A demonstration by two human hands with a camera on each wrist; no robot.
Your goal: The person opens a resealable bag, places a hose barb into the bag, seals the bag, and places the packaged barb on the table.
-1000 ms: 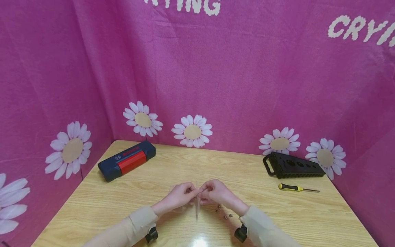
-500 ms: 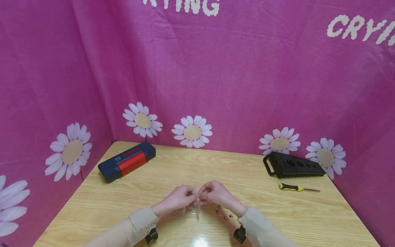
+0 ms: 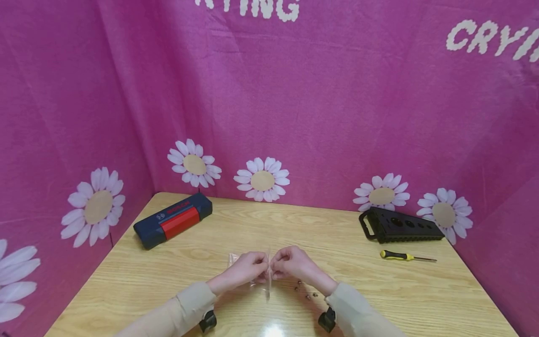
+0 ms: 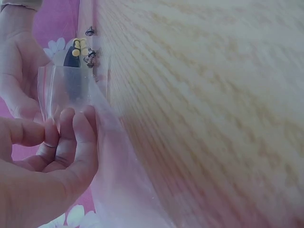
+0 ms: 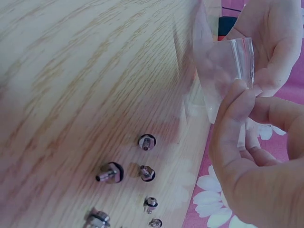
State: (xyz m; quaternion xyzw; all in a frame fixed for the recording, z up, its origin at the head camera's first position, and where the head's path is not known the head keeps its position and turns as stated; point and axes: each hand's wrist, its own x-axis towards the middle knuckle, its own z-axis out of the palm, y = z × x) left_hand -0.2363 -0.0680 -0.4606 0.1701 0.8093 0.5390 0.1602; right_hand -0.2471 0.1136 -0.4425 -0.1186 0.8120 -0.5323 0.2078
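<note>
Between both hands is a clear plastic zip bag (image 4: pixel 121 185) with a red line along its mouth. My left hand (image 3: pixel 249 266) pinches the bag's mouth between thumb and fingers, and its body spreads below and behind that hand. Opposite it, my right hand (image 3: pixel 296 265) pinches the same edge, its thumb and index finger meeting at the seal in the right wrist view. Under the right hand, several small metal fittings (image 5: pixel 111 173) with black rings lie loose on the wooden table (image 3: pixel 278 224).
A dark blue Bosch case (image 3: pixel 173 220) with a red panel lies at the back left. At the back right stands a black holder (image 3: pixel 404 225) with a handle, and before it a yellow-black screwdriver (image 3: pixel 396 255). A pink daisy-print cloth (image 3: pixel 311 112) walls the table's back and sides.
Both hands stay nearly in place, with small finger shifts at the bag's mouth. The bag's body has swung a little and shows more plainly beside the left hand.
</note>
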